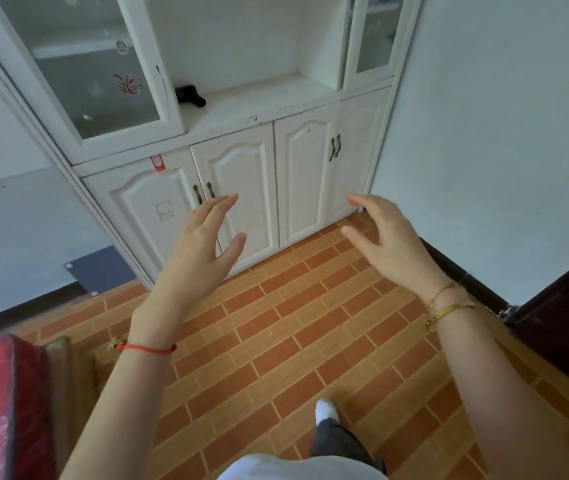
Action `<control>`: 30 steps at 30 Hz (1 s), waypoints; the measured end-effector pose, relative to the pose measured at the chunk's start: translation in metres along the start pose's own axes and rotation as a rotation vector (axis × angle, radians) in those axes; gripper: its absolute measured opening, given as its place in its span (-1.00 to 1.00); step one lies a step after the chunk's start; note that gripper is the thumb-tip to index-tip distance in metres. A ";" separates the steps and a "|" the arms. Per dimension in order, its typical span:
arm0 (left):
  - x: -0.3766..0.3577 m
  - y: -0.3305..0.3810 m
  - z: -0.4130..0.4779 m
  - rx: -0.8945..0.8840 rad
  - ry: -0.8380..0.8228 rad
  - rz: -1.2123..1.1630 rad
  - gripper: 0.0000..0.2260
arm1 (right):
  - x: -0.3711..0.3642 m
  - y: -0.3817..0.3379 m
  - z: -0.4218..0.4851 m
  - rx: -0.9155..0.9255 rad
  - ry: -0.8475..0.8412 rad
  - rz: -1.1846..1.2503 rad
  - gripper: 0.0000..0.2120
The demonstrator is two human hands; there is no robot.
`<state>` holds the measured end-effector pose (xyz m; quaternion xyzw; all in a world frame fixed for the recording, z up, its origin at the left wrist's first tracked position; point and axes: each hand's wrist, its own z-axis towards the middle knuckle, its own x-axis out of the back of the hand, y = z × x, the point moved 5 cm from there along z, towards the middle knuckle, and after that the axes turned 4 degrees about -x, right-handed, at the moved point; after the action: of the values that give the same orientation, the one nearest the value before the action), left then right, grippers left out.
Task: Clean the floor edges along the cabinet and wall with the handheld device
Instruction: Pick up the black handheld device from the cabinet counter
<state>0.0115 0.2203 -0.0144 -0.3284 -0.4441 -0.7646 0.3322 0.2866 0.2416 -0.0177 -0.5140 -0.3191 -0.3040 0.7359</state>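
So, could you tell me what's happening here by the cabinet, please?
A person stands on the orange brick-pattern tiled floor facing the white wooden cabinet, both hands raised and empty. The left hand and right hand are open, fingers spread, holding nothing. A black handheld device lies on the cabinet's open shelf, untouched. Cleaning of the floor edges shows no sign of having begun.
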 end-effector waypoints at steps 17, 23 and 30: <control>-0.084 -0.055 0.205 0.125 0.027 0.055 -0.51 | -0.018 0.113 0.240 0.094 -0.099 0.059 -0.49; -0.098 -0.086 0.248 0.193 0.055 0.085 -0.50 | -0.040 0.128 0.315 0.130 -0.171 0.090 -0.50; -0.102 -0.135 0.294 0.259 0.104 0.087 -0.50 | -0.088 0.131 0.395 0.185 -0.240 0.130 -0.50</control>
<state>0.0217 0.5579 -0.0429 -0.2617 -0.5065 -0.7018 0.4271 0.2726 0.6651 -0.0540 -0.4963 -0.3972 -0.1618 0.7548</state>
